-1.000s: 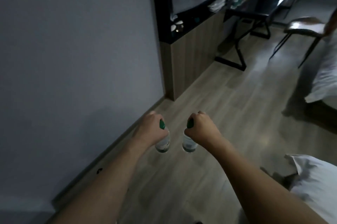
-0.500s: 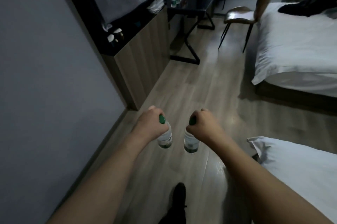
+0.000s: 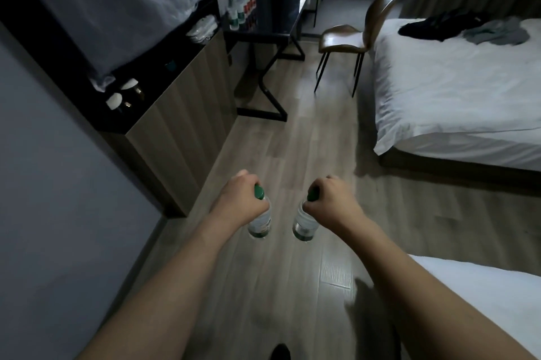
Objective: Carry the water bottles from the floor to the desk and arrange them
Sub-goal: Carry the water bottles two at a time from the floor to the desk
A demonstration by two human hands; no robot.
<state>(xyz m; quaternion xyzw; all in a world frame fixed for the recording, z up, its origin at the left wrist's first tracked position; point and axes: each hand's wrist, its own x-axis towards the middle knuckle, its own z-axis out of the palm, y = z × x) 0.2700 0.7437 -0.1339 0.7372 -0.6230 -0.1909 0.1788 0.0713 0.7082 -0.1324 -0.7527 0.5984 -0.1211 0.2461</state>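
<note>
Head view: left hand [image 3: 240,204] and right hand [image 3: 329,203] each clamp a bottle by the neck, left bottle [image 3: 259,223], right bottle [image 3: 304,225], hanging over floor [image 3: 292,140] for easy carry. Desk [image 3: 272,17] well ahead, bottle row [image 3: 241,5] grouped at its wall edge, probably leaving room alongside.

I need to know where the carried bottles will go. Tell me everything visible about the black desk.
The black desk stands far ahead against the left wall, past the wooden cabinet. Its top looks dark and glossy, on black angled metal legs resting on the wood floor. A cluster of bottles, some green-capped, some red-capped, stands upright at its wall-side edge; the rest of the top looks bare. A brown chair stands beside it, apart.
</note>
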